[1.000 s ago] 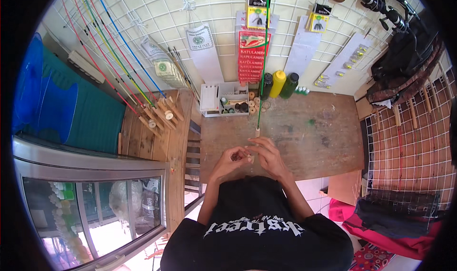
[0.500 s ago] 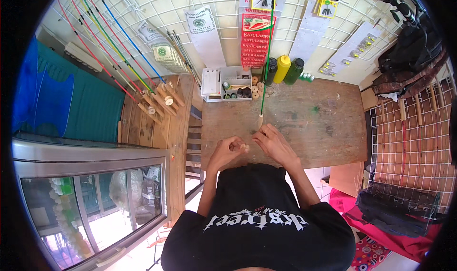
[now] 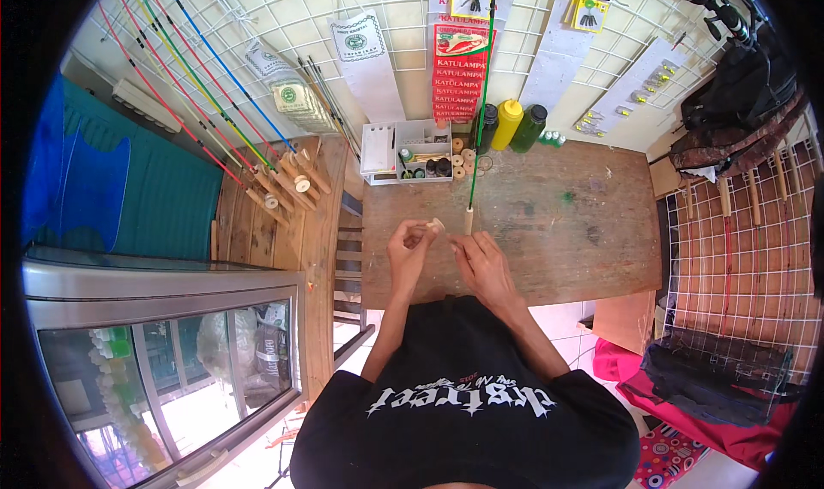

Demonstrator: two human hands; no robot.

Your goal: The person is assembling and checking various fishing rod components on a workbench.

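My left hand (image 3: pixel 411 250) is closed over the worktable, its thumb and fingers pinching a small pale wooden spool (image 3: pixel 437 224). To its right, my right hand (image 3: pixel 485 267) has its thumb and forefinger pressed together; whatever sits between them is too small to make out. Just beyond the right hand is the pale handle (image 3: pixel 469 220) of a green fishing rod (image 3: pixel 479 137), which rises toward the wall grid. I cannot tell whether the right hand's knuckles touch that handle.
At the table's (image 3: pixel 584 249) back stand a grey organizer box (image 3: pixel 427 180), several wooden spools (image 3: pixel 459 173), a yellow bottle (image 3: pixel 508 127) and dark bottles. Rods with wooden handles (image 3: pixel 283 184) lean on the left bench. A glass cabinet (image 3: pixel 172 274) stands at lower left.
My left hand has moved away from my body with the spool, which shows more clearly now. My right hand has drawn slightly toward my body and to the left.
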